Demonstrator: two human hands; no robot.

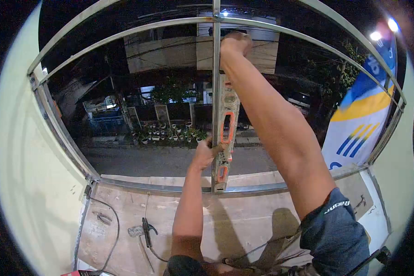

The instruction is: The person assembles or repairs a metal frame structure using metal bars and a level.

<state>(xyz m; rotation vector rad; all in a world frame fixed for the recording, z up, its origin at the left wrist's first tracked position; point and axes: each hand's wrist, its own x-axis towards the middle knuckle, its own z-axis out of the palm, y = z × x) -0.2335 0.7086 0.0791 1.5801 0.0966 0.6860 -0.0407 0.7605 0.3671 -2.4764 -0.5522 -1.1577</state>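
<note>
A long, worn spirit level [227, 99] with orange-edged openings stands upright along the right side of the metal post [215, 110]. My left hand [204, 154] is closed around the level's lower part, close against the post. Higher up, my right hand [236, 42] is closed beside the post, just below the upper rail [179, 21]. What its fingers grip is hidden, and my right forearm covers part of the area beside the level. The level's lower end rests near the bottom rail [253, 187].
On the wooden boards [119, 230] lie a hammer [135, 231], a welding electrode holder [147, 230] with its cable, and pliers [103, 218]. Another hammer [362, 202] lies at right. A banner [361, 119] hangs outside the frame, above a street with potted plants [170, 132].
</note>
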